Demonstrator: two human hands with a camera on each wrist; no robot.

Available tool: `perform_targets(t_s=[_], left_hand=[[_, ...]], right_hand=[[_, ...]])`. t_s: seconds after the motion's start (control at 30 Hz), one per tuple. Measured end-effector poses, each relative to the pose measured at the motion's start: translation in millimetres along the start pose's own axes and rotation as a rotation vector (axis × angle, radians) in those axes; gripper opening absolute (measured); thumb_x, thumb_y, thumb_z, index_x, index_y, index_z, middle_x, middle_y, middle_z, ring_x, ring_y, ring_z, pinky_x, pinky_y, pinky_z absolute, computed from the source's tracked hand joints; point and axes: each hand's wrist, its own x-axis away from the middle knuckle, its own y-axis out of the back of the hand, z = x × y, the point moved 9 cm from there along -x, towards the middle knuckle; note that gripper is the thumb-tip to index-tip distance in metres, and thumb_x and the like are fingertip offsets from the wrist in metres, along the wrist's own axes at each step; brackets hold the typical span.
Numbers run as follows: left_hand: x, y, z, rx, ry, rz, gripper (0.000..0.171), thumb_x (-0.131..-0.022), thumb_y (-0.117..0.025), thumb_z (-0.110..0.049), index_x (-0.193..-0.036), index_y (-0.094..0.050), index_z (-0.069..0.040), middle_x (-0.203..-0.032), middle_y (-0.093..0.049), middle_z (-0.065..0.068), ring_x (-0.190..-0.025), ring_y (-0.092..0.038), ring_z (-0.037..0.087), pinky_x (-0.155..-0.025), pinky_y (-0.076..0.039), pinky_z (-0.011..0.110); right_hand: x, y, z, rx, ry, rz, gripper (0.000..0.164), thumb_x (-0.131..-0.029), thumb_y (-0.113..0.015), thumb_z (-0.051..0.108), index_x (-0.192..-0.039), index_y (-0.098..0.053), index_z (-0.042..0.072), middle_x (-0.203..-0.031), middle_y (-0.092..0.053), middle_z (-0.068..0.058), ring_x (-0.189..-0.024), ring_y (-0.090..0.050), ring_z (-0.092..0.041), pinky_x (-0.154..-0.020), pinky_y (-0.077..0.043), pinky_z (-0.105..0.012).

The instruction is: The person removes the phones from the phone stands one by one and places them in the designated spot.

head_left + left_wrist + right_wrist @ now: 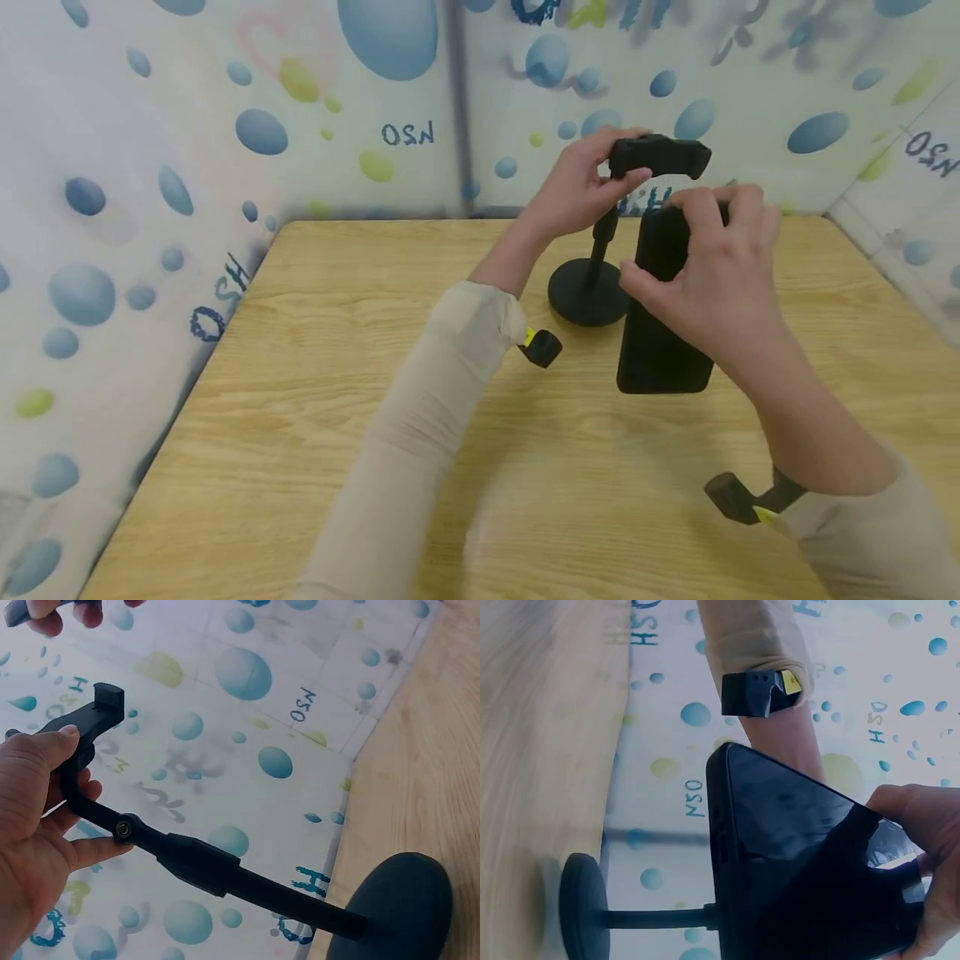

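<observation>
A black phone stand (587,293) stands on the table with its round base down. My left hand (576,185) grips its clamp head (663,157) at the top; in the left wrist view the thumb lies on the clamp (90,724), and fingers are behind the bent arm. My right hand (723,271) holds a black smartphone (663,358) by its upper part, in front of and to the right of the stand. The phone's dark glossy face (802,832) fills much of the right wrist view and hides the stand's upper part. Phone and clamp are apart.
The wooden table (337,400) reaches back to walls (315,175) printed with blue and green drops. Black wrist cameras (542,347) are strapped at both sleeve ends.
</observation>
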Motion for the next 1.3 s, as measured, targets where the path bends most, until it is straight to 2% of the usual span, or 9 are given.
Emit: perform_targets(t_s=[0.23,0.3,0.47,0.6,0.77,0.97,1.13,1.3], left_hand=[[-14.6,2.4,6.3,0.006,0.038,-0.038,0.047,-0.088,-0.059,-0.020,-0.131,-0.046,-0.008,-0.125,-0.049,0.005,-0.105,-0.048,0.011,-0.078,-0.043,0.017],[-15.7,4.3,4.0,0.020,0.059,-0.041,0.047,-0.088,-0.058,-0.019,-0.132,-0.045,-0.007,-0.127,-0.048,0.005,-0.107,-0.047,0.011,-0.078,-0.043,0.017],[-15.1,9.7,-7.4,0.064,0.072,-0.061,0.046,-0.089,-0.056,-0.013,-0.132,-0.044,-0.004,-0.128,-0.047,0.008,-0.107,-0.047,0.013,-0.079,-0.042,0.017],[-23.5,6.8,-3.8,0.088,0.064,-0.073,0.046,-0.089,-0.057,-0.012,-0.132,-0.044,-0.004,-0.129,-0.047,0.008,-0.106,-0.048,0.013,-0.078,-0.042,0.017],[-40.2,-4.4,8.5,0.083,0.048,-0.074,0.047,-0.088,-0.058,-0.015,-0.133,-0.044,-0.008,-0.131,-0.046,0.004,-0.106,-0.048,0.010,-0.077,-0.041,0.017],[-49.1,-32.4,5.3,0.090,0.026,-0.026,0.046,-0.089,-0.056,-0.018,-0.133,-0.044,-0.011,-0.129,-0.047,0.002,-0.109,-0.047,0.006,-0.078,-0.037,0.012],[-47.3,-55.7,6.4,0.076,0.028,0.003,0.046,-0.090,-0.055,-0.020,-0.134,-0.044,-0.012,-0.126,-0.049,0.002,-0.108,-0.046,0.004,-0.080,-0.035,0.010],[-36.1,-62.4,20.1,0.069,0.068,-0.007,0.046,-0.090,-0.055,-0.021,-0.134,-0.044,-0.013,-0.127,-0.048,0.001,-0.111,-0.046,0.005,-0.084,-0.036,0.012]], right_hand=[[10,-16,-20,0.044,-0.059,0.157,0.051,-0.072,-0.069,0.021,-0.108,-0.044,-0.005,-0.106,-0.034,-0.031,-0.102,-0.027,-0.043,-0.075,-0.023,-0.054],[13,-22,-25,0.062,-0.062,0.207,0.051,-0.072,-0.069,0.022,-0.108,-0.044,-0.005,-0.105,-0.035,-0.032,-0.100,-0.028,-0.044,-0.074,-0.023,-0.055],[25,-48,-41,0.106,-0.100,0.364,0.056,-0.075,-0.066,0.028,-0.113,-0.041,-0.004,-0.107,-0.034,-0.033,-0.099,-0.030,-0.047,-0.071,-0.024,-0.055],[35,-70,-50,0.112,-0.107,0.452,0.057,-0.076,-0.064,0.031,-0.116,-0.042,-0.004,-0.107,-0.035,-0.033,-0.099,-0.031,-0.046,-0.073,-0.025,-0.056],[45,-87,-57,0.105,-0.100,0.501,0.055,-0.076,-0.063,0.031,-0.113,-0.043,-0.004,-0.105,-0.036,-0.032,-0.097,-0.032,-0.044,-0.075,-0.024,-0.056],[61,-97,-70,0.103,-0.115,0.522,0.055,-0.076,-0.064,0.031,-0.112,-0.044,-0.004,-0.103,-0.036,-0.033,-0.095,-0.035,-0.046,-0.074,-0.026,-0.055],[76,-101,-77,0.108,-0.136,0.521,0.053,-0.074,-0.065,0.030,-0.110,-0.046,-0.004,-0.100,-0.037,-0.032,-0.089,-0.037,-0.048,-0.073,-0.026,-0.055],[86,-111,-77,0.112,-0.131,0.539,0.054,-0.073,-0.067,0.030,-0.110,-0.047,-0.003,-0.098,-0.039,-0.030,-0.079,-0.040,-0.047,-0.072,-0.026,-0.054]])
